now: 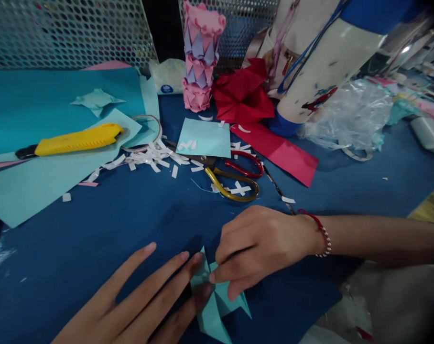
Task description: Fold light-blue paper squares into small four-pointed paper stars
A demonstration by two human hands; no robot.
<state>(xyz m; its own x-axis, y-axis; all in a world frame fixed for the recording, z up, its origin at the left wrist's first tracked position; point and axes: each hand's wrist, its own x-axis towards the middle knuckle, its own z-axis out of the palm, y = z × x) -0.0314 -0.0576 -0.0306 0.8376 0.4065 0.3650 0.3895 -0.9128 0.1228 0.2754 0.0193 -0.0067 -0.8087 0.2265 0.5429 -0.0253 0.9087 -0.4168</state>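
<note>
We have the folded blue paper [211,317] on the desk [148,210], beneath both our hands; our left hand [134,306] is spread, some fingertips resting on the paper; our right hand [258,248] curls over it, though we cannot tell whether it pinches; uneven pressure could crease a point crookedly; too light a left hold might let it twist.

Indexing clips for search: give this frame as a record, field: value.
left hand: fingers spread, some touching folded teal paper
right hand: fingers curled, touching the same paper
tools: yellow utility knife on light-blue sheets; scissors, blades partly under light-blue square paper
scraps: white paper strips
folded pieces: pink-and-purple paper tower, red folded paper
surface: dark-blue tabletop
behind: perforated metal panel
</note>
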